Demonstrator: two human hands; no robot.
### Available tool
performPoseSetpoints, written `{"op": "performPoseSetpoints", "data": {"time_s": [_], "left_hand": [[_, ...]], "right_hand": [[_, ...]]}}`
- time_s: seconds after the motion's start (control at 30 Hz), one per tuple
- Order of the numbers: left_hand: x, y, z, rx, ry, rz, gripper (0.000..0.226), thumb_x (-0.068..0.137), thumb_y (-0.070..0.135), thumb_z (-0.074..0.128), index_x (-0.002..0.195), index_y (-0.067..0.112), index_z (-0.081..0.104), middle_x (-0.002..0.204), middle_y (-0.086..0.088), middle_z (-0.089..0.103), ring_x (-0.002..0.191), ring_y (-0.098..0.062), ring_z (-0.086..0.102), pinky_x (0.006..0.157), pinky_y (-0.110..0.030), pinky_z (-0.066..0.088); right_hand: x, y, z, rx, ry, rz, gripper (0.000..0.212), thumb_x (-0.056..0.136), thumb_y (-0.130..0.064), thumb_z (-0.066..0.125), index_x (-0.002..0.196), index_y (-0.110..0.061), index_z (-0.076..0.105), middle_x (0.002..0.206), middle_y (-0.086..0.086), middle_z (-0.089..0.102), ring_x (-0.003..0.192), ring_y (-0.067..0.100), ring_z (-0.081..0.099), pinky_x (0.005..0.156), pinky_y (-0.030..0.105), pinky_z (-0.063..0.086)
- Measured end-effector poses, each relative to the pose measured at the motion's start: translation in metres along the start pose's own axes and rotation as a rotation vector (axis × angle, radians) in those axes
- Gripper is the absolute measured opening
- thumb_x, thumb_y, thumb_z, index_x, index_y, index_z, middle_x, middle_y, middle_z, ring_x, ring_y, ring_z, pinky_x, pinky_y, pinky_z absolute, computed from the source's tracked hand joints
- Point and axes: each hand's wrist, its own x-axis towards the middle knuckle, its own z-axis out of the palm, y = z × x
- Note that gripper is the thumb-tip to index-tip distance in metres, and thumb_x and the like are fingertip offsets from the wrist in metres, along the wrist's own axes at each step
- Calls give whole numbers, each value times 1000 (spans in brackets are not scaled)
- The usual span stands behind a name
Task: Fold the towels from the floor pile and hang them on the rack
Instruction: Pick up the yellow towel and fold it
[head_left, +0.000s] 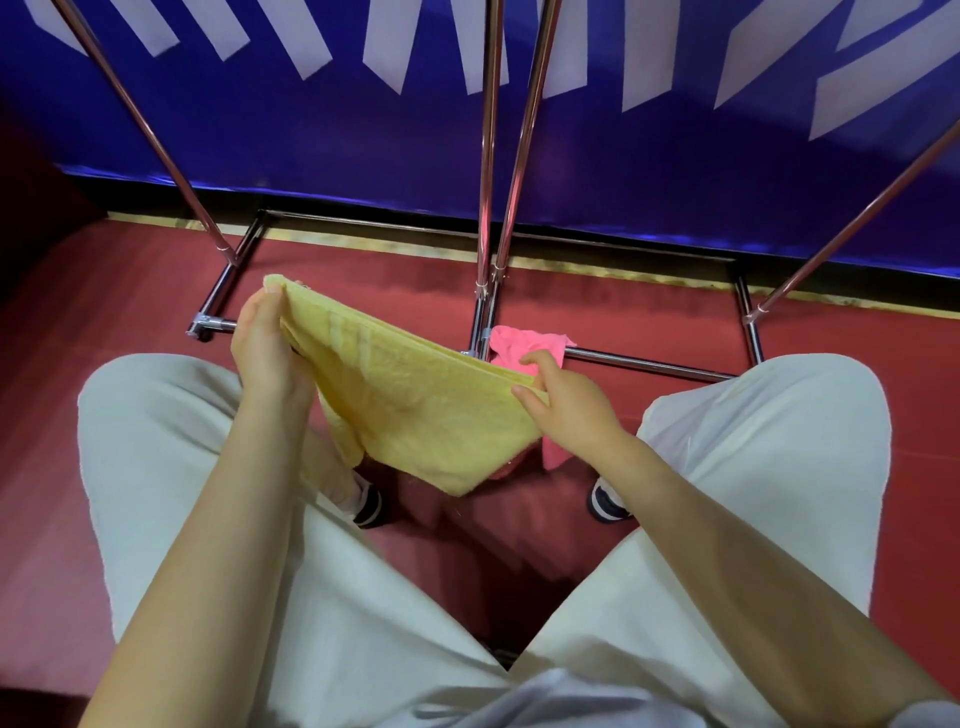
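Note:
A yellow towel (410, 400), folded over, hangs stretched between my two hands above the red floor. My left hand (267, 345) grips its far left corner, while my right hand (569, 402) pinches the opposite corner between thumb and fingers. Beneath and behind the yellow towel lies a pink towel (524, 345) on the floor, mostly hidden. The chrome rack (485, 223) rises in front of me, its poles slanting up out of view and its base bars resting on the floor.
My knees in pale trousers (171, 441) flank the towels, and my dark shoes (605, 501) show below them. A blue banner wall (623, 166) with white stripes stands right behind the rack. The rack's base bar (644, 364) runs across just beyond my right hand.

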Motion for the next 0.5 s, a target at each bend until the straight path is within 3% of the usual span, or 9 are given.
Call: {"op": "performPoseSetpoints", "data": {"time_s": [0.07,0.13,0.23,0.4,0.5], "left_hand": [[-3,-2,2,8,-31,9,9,93,10,55,94,10,64,80,1,68,77,-13,65,78,-28,52],[-8,-3,5,51,-41,29,8,94,12,55,93,12,63,80,3,65,75,-10,63,73,-25,51],[-13,-7,12,205,-32,109,10,96,17,54,90,19,62,78,9,60,71,-3,56,66,-16,45],[-13,-11,12,353,-25,208,9,90,24,61,87,29,67,111,-6,63,90,-7,56,80,-20,45],[-10,-14,13,320,-44,142,12,96,22,56,90,27,65,82,8,57,69,-2,50,63,-15,41]], "right_hand": [[3,5,0,-29,18,13,41,94,-35,52,130,-16,47,83,6,61,82,32,60,61,32,32],[4,9,1,-45,33,28,33,94,-33,53,121,-14,55,97,10,67,91,33,61,65,34,35],[5,11,2,8,72,111,21,91,-27,59,103,-10,64,93,12,69,89,33,61,67,34,39],[5,11,-4,62,189,197,11,85,-20,65,89,-10,68,89,7,67,87,28,60,66,33,37],[7,13,-10,28,288,200,12,83,-24,68,85,-13,69,91,4,58,96,23,50,71,31,37]]}}
